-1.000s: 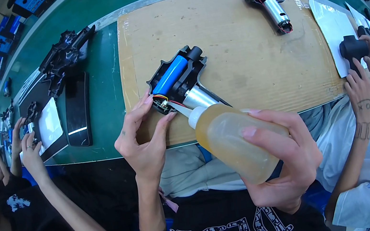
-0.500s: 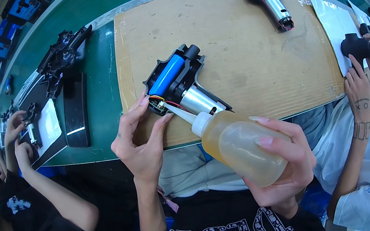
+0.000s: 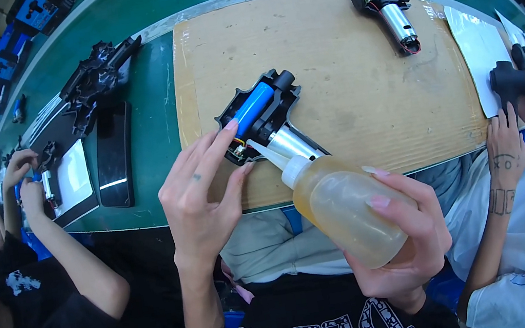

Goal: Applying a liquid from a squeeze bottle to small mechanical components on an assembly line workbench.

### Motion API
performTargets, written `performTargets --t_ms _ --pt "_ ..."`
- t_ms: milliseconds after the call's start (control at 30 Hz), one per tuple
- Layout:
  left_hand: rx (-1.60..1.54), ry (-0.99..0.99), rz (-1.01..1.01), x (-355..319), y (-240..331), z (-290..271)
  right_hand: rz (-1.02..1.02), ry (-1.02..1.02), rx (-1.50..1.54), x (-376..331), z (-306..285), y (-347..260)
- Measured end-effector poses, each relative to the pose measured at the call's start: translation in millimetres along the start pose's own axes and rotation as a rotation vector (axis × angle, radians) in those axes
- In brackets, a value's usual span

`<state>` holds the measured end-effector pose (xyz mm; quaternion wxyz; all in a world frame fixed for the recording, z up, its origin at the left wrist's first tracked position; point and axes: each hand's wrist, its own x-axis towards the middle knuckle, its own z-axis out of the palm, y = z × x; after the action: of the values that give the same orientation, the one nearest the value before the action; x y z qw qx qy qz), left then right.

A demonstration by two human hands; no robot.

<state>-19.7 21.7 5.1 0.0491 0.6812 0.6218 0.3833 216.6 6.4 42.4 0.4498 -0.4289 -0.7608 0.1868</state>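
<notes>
A black plastic housing half (image 3: 276,105) lies open on the cardboard, with a blue cylindrical cell (image 3: 255,104) and a silver motor (image 3: 287,142) inside. My left hand (image 3: 200,198) grips its left end, fingertip against the blue cell and thumb at the lower edge. In my right hand (image 3: 414,229) is a translucent squeeze bottle (image 3: 347,202) of yellowish liquid, tilted up and to the left. Its pointed nozzle (image 3: 269,156) reaches in beside the wires (image 3: 240,143) at the housing's left end. Whether liquid comes out cannot be made out.
A similar open unit (image 3: 393,14) lies at the cardboard's (image 3: 340,48) far right. Left of the cardboard are a black phone-like slab (image 3: 114,156) and a pile of black shells (image 3: 98,73). Co-workers sit on both sides; the right one's hand (image 3: 506,149) is at a black part (image 3: 509,82).
My left index finger has moved from the housing's edge up onto the blue cell. The bottle stays in my right hand, its nozzle still at the wires. The whole view has shifted slightly.
</notes>
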Motion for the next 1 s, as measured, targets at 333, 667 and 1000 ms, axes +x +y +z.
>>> performTargets --t_ms 333,667,1000 --pt "-0.034 -0.026 0.003 6 1 -6 -0.06 0.049 -0.044 9 11 -14" --pt "-0.053 -0.044 -0.021 12 2 -8 -0.08 -0.018 -0.094 16 11 -16" --pt "-0.035 0.006 -0.088 10 9 -7 -0.024 0.115 0.05 3 17 9"
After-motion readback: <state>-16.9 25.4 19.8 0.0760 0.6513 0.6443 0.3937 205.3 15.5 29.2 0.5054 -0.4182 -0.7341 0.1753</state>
